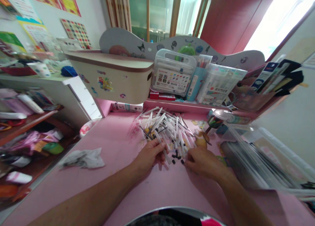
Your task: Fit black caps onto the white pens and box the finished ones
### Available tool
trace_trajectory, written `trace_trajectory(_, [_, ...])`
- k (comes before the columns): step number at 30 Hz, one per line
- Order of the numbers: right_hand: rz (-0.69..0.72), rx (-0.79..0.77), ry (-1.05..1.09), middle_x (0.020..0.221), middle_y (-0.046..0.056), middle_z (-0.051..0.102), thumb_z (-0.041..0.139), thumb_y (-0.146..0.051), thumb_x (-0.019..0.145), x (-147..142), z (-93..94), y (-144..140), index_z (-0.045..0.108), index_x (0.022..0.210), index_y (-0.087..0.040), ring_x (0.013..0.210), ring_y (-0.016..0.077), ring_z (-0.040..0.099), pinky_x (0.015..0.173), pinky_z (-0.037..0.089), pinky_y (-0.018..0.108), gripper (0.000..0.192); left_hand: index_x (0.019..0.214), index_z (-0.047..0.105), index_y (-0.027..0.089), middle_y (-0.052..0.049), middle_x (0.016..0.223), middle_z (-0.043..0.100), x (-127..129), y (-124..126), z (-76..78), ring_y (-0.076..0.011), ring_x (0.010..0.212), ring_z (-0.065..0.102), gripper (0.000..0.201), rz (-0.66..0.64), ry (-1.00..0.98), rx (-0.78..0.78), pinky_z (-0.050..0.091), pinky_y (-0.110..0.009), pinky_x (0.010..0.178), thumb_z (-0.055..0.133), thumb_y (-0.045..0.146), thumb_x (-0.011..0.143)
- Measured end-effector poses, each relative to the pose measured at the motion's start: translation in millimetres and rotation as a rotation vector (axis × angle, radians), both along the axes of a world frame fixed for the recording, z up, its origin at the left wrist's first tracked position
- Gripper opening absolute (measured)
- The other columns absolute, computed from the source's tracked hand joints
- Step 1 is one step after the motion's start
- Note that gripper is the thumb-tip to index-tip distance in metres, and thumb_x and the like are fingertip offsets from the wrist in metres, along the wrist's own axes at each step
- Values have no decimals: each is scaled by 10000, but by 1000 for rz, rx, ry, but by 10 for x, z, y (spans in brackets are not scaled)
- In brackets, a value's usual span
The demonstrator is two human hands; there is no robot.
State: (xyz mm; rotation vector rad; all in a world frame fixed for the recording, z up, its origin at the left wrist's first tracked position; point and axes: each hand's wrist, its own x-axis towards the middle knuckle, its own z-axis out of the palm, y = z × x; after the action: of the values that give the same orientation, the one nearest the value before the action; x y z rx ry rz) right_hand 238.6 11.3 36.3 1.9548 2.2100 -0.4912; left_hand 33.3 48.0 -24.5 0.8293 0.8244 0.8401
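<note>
My left hand (154,152) is closed around a whitish translucent tube, like a pen barrel (163,148), slanting down to the right. In front of both hands lies a loose heap of similar white tubes (164,122), with thin dark sticks among them. Several small black caps (176,156) are scattered between my hands at the heap's near edge. My right hand (200,160) is lowered to the pink table beside these caps, its fingers curled in and partly hidden. What it pinches, if anything, cannot be made out.
A clear plastic bin (265,153) with dark, thin items stands at right. A crumpled tissue (85,158) lies on the pink table (118,190) at left. Behind the heap, a shelf carries a beige storage box (118,78), a clear marker case (173,73) and a pencil holder (261,98).
</note>
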Motion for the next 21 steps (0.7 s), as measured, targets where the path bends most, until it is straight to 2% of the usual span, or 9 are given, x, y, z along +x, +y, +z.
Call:
trace_trajectory(9, [-66,18,-63,857,164,730,555,-181,795,-107,-56,-13,733,803,-135,791,261,655,635,348,310,184,742,611,150,6,566,602,-3,-23,-16,-67,413,497,301,1,-16,27,403,-175,420,728,427,768])
trace_trajectory(17, [-129,125,21,743,80,650,568,-254,834,43,66,-3,637,696,-165,684,180,556,575,259,284,178,747,598,151,18,497,566,9,-20,26,-85,381,481,375,-31,-18,-11,403,-185,368,764,485,710])
trace_trajectory(21, [-120,196,94,709,33,605,548,-151,782,119,132,-8,591,725,-175,638,143,495,571,242,275,75,801,589,156,22,530,591,13,-42,51,-94,410,523,359,-47,-68,-27,459,-197,403,805,420,690])
